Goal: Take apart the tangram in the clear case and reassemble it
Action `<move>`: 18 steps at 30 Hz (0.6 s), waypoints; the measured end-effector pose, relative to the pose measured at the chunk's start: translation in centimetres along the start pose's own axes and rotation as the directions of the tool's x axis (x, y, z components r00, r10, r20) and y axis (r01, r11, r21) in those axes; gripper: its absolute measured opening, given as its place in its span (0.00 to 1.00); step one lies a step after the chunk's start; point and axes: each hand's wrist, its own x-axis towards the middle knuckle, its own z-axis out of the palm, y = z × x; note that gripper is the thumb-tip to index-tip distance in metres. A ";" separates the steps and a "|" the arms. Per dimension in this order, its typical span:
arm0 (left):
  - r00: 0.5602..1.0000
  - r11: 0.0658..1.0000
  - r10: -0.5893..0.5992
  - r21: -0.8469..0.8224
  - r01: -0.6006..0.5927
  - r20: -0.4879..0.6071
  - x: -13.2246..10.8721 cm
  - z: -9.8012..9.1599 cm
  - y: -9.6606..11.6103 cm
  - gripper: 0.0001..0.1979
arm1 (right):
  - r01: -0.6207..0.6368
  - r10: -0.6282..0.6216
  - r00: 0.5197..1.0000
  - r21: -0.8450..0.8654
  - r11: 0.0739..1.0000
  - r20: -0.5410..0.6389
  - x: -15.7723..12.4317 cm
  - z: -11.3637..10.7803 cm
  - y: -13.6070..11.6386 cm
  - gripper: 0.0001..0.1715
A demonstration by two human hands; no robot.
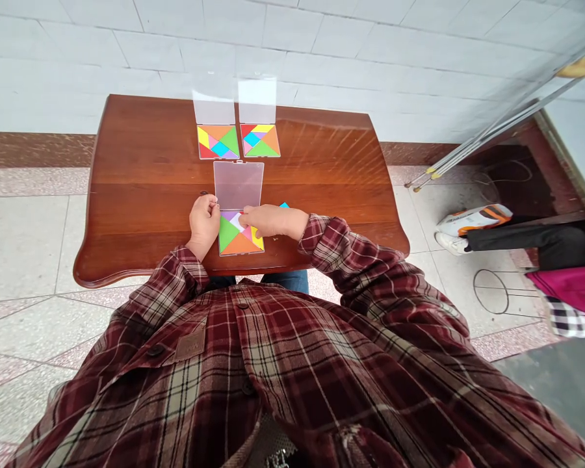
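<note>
My left hand (205, 224) is closed at the upper left corner of a clear plastic case holding a colourful tangram puzzle (238, 240). My right hand (273, 221) reaches in from the right, its fingertips on the coloured pieces. The case's frosted lid (238, 185) stands open just beyond my hands. A loose blue tangram piece (284, 205) lies past my right fingers, partly hidden by them. Two more tangram cases (218, 142) (260, 140) sit side by side at the far end, their lids open.
Everything lies on a polished wooden table (141, 162) with curved edges, against a white tiled wall. Metal poles (492, 130) lean at the right. On the floor at the right are a white and orange shoe (472, 221), a wire ring (490, 292) and pink cloth (570, 289).
</note>
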 end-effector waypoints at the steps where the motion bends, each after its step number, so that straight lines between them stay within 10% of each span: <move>1: 1.000 1.000 0.000 0.002 0.000 0.003 0.0 0.0 0.0 0.07 | 0.004 -0.004 1.000 0.001 1.000 -0.001 0.1 -0.1 0.0 0.20; 18: 0.999 1.000 0.004 0.031 -0.005 0.046 -0.3 -0.7 0.2 0.04 | 0.158 -0.158 0.987 0.029 0.987 0.002 1.1 -0.2 0.4 0.13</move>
